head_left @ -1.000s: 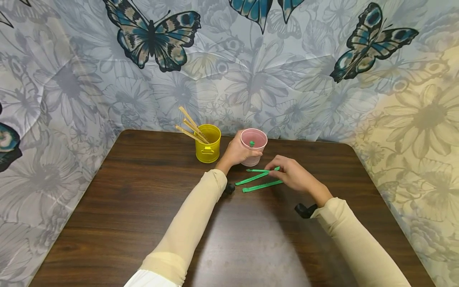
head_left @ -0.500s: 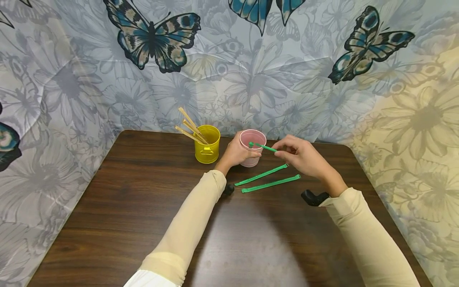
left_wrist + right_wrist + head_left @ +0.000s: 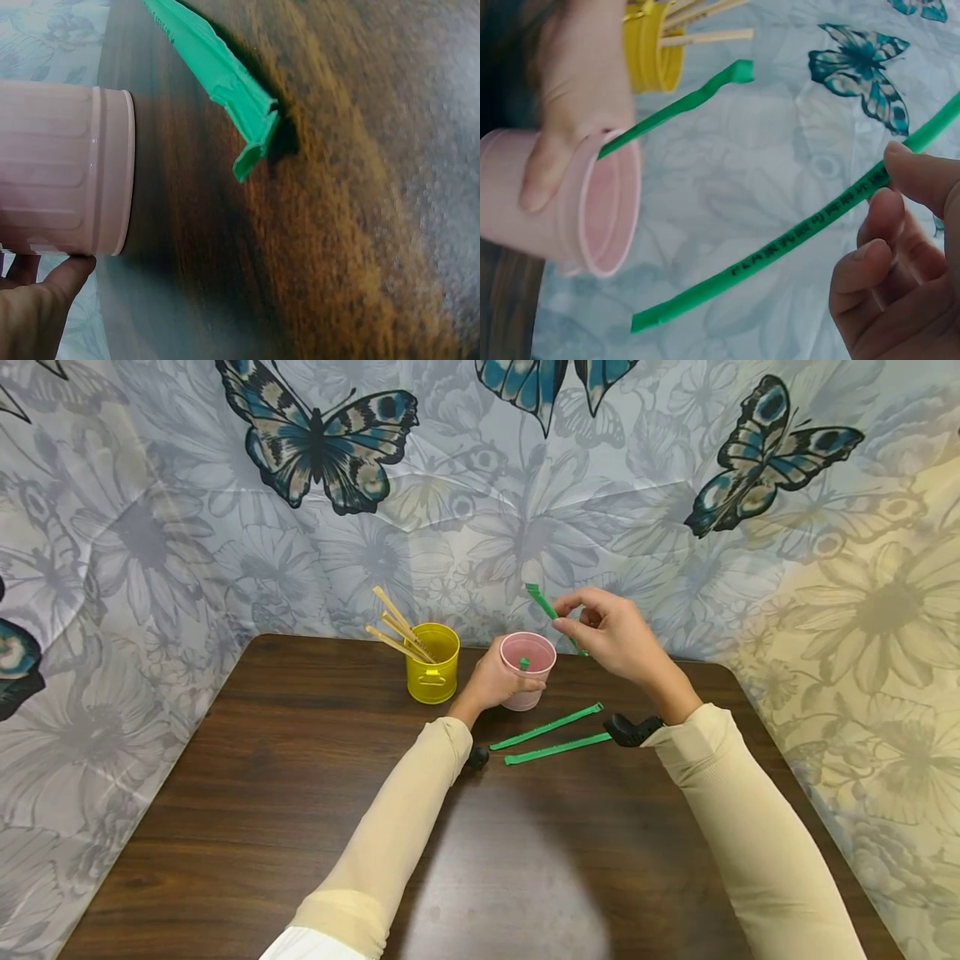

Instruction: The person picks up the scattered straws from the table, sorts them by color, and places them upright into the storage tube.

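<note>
Where the head view looks down, both sleeved forearms (image 3: 397, 818) stretch forward over the brown wood-grain tabletop (image 3: 300, 777): the left hand (image 3: 489, 678) wraps round a pink plastic cup (image 3: 525, 701), thumb across its front, and the right hand (image 3: 621, 633), raised beside the cup, pinches a slim green strip (image 3: 542, 600); two more green strips (image 3: 547, 727) lie nearby. From the left wrist, a fingertip meets the cup's wall. From the right wrist, thumb and forefinger clasp the strip, remaining fingers curled inward, while a fourth green strip (image 3: 682, 105) leans from the cup.
</note>
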{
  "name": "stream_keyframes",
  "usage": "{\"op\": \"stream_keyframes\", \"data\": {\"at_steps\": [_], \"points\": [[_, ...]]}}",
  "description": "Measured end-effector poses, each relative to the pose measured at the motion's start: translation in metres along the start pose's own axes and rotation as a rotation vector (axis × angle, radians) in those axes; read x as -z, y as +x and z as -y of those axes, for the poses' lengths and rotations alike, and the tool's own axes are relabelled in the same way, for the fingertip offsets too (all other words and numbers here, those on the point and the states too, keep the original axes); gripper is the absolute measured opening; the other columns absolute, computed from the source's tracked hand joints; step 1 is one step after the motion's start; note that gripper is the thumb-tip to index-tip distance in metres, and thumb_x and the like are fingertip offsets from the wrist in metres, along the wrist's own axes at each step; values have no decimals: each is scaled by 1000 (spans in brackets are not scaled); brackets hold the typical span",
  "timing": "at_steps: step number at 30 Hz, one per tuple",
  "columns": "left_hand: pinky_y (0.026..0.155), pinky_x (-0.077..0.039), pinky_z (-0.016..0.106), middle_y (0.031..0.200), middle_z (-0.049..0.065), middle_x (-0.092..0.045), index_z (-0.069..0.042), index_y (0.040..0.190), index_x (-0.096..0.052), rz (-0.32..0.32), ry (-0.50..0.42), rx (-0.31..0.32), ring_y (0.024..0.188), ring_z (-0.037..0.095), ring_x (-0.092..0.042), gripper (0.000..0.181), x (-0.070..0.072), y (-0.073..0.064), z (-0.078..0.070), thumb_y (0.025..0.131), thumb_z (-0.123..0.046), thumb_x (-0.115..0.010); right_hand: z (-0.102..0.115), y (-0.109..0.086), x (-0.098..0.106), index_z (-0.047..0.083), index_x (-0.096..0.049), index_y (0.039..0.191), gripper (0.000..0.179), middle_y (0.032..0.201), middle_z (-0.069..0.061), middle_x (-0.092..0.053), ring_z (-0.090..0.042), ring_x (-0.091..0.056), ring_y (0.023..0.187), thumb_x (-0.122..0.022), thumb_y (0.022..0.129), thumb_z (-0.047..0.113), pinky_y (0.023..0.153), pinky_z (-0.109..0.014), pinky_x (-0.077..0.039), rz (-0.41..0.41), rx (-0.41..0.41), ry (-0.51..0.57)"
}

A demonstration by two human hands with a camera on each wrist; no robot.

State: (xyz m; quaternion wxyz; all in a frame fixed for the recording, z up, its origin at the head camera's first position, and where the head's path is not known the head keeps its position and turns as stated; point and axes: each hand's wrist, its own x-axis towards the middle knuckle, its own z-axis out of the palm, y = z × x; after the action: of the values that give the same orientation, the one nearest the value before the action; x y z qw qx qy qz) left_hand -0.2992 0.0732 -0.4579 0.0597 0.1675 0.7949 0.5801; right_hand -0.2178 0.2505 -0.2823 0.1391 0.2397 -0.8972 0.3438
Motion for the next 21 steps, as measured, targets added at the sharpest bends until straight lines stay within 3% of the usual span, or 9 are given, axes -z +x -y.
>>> {"op": "stream_keyframes", "data": {"at_steps": [3,10,16,21], "points": [[109,-50,41,139,4,-58,-18,147,-37,4,1,-4,127,21,-58,99,-1,2,0,70,-36,-95,5,11,-5,14,-72,109,14,67,-2,-58,-10,-47,53,-72,96,17,49,-24,-36,-16,-26,20],[109,-49,41,140,2,-58,-18,148,-36,33,-8,-25,127,20,-57,99,-3,3,2,71,-34,-95,-4,25,-26,11,-71,110,14,102,-6,-68,-12,-56,59,-70,97,17,52,-22,-43,-4,-88,90],[109,-49,41,143,2,-55,-19,151,-32,64,4,-42,129,20,-56,100,-1,2,2,74,-35,-93,-20,26,-49,13,-69,115,17,110,-7,-70,-19,-59,67,-70,98,18,56,-24,-46,56,-126,32],[109,-50,41,146,3,-53,-21,152,-30,67,-7,-11,131,22,-55,101,3,-1,1,74,-37,-92,-30,26,-66,13,-69,113,16,111,-6,-73,-19,-57,66,-70,98,17,56,-27,-46,119,-162,-12]]}}
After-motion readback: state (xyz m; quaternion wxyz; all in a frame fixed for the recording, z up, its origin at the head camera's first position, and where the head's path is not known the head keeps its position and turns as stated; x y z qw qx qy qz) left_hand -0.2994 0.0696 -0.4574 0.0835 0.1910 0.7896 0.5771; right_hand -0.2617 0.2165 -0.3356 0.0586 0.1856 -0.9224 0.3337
